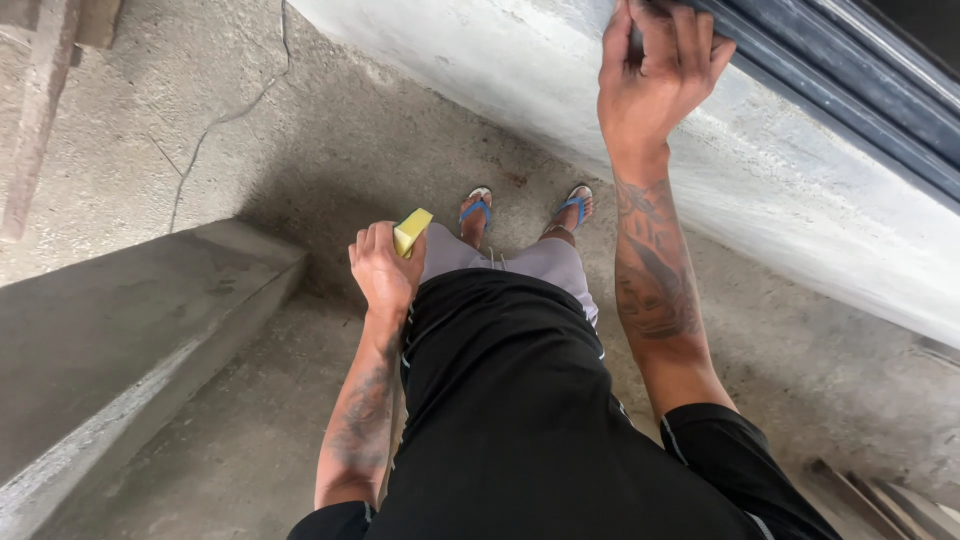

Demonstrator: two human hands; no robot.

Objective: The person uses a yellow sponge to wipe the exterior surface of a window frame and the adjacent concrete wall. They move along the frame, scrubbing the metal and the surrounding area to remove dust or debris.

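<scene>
Black short-sleeved shirt [520,400] with thin pale seam lines; grey shorts [530,262] just below the shirt hem; blue-strapped flip-flops [478,205] beyond the shorts; dark tattoos on both forearms [655,265].

Rough matt concrete floor [300,130]; soft yellow foam sponge [411,231].

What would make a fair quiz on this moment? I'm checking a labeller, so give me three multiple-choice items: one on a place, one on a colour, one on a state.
1. Where is the right hand?
A. on the dark frame above the pale wall
B. flat on the floor
C. in a pocket

2. What colour is the block in the left hand?
A. red
B. yellow
C. white

3. How is the left hand?
A. open and empty
B. closed round the block
C. out of view

Answers: 1 A, its fingers curl over the frame's edge; 2 B, a yellow corner sticks out of the fist; 3 B, the fingers wrap it beside the hip.
</scene>
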